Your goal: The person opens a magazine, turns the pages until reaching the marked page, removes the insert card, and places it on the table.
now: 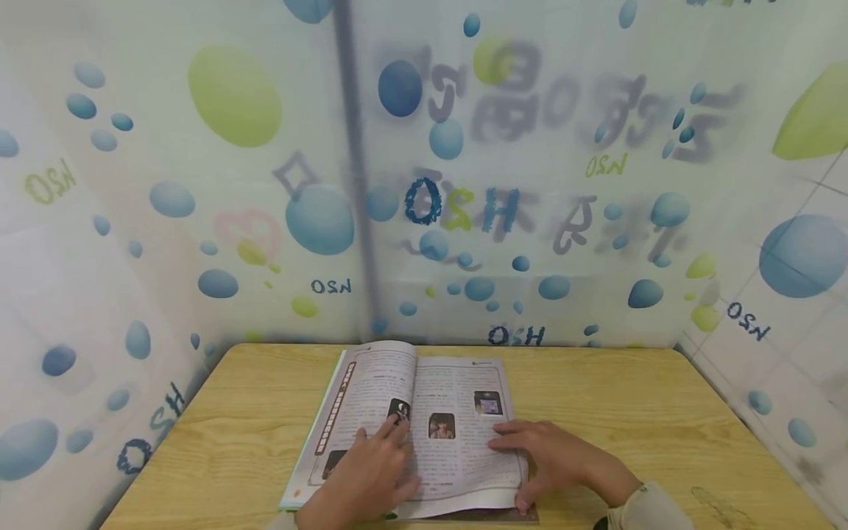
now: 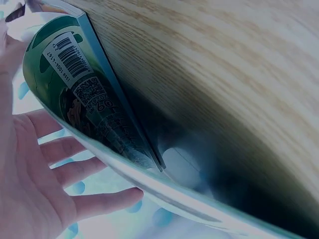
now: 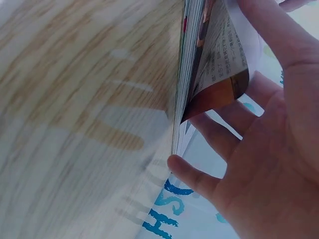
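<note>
An open magazine (image 1: 464, 471) lies on the wooden table, its printed pages carrying small photos. My left hand (image 1: 374, 471) rests on the left page beside the spine, fingers extended. In the left wrist view, that hand (image 2: 45, 174) spreads its fingers by the magazine's curved edge; the green back cover (image 2: 65, 74) shows a barcode. At the right edge my right hand (image 1: 559, 464) touches the right page with loosely bent fingers, thumb near the lower corner. In the right wrist view a page (image 3: 219, 74) curls up beside this hand (image 3: 269, 144).
The light wood table (image 1: 629, 397) extends to both sides of the magazine. Behind it hangs a pale curtain (image 1: 530, 147) with blue and green dots and mirrored lettering. Similar sheets flank the table at left and right.
</note>
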Available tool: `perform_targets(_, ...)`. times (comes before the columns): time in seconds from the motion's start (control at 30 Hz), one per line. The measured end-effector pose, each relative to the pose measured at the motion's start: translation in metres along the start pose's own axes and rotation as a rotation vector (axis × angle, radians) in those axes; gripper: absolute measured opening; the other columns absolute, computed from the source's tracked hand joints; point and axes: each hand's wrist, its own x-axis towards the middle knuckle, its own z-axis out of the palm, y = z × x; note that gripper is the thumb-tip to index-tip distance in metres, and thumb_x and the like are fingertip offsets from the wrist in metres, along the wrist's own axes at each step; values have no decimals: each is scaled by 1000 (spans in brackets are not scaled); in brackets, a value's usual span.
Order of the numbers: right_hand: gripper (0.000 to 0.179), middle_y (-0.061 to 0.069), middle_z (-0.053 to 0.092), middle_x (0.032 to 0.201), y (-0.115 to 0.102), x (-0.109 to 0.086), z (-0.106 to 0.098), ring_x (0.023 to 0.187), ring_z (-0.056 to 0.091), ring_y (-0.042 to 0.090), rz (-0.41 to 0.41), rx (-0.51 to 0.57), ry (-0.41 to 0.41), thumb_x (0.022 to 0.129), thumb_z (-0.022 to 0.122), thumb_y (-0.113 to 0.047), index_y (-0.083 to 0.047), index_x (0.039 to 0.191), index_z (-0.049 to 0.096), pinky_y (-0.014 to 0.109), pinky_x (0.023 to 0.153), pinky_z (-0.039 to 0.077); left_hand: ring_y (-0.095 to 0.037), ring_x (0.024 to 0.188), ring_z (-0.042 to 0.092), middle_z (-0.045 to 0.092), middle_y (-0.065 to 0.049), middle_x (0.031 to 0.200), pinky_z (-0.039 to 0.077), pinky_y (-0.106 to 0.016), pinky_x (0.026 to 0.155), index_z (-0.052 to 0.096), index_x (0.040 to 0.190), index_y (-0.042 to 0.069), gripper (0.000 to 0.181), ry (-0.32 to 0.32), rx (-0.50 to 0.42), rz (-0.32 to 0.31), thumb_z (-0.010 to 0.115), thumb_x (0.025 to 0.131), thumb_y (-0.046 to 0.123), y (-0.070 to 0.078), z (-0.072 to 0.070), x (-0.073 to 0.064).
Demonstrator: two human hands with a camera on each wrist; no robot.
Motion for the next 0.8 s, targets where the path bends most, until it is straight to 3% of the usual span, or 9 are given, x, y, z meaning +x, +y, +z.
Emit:
perform_targets(0.13, 83, 4, 59, 139, 0, 2, 0, 128, 55, 28, -6, -3, 28, 71, 72, -69, -16, 134, 63, 52, 102, 45, -36, 129, 52, 58, -16, 136, 52, -63, 81, 75, 108, 4, 87, -60, -28, -36, 54, 76, 83, 2, 1, 1)
perform_targets(0.23, 80, 2, 62, 134, 1, 3, 1, 121, 59, 20, -2, 15, 52, 77, 68, -70, -13, 133, 64, 48, 100, 48, -36, 128, 52, 58, -16, 135, 52, -63, 79, 75, 104, 3, 98, -47, -24, -27, 53, 66, 91, 2, 2, 2)
perform_targets(0.33, 81, 1, 64, 131, 1, 4, -1, 117, 60, 16, 4, 13, 83, 79, 64, -72, -11, 133, 63, 45, 98, 49, -35, 127, 52, 58, -14, 132, 53, -63, 77, 76, 102, 4, 96, -25, -9, -8, 56, 64, 91, 2, 1, 2)
perform_targets(0.47, 81, 6, 63, 134, -3, 2, -8, 121, 60, 24, -28, -2, 120, 83, 64, -68, -7, 136, 60, 49, 98, 49, -35, 126, 53, 58, -14, 132, 53, -62, 77, 75, 103, 4, 87, -19, 7, 5, 60, 70, 84, 2, -1, 1)
perform_targets(0.67, 69, 9, 58, 140, -4, -2, -16, 126, 56, 30, -30, 42, 135, 93, 61, -55, -9, 144, 52, 53, 99, 47, -33, 122, 56, 62, -12, 127, 47, -62, 91, 75, 97, 7, 70, 35, 97, 41, 60, 78, 73, 1, -1, 0)
perform_targets(0.8, 60, 8, 56, 142, -4, -5, -19, 129, 54, 32, 22, 124, 107, 100, 52, -49, -13, 148, 49, 57, 100, 45, -31, 123, 57, 63, -10, 128, 45, -61, 95, 71, 115, 11, 67, 103, 104, 101, 61, 81, 68, -1, 0, 3)
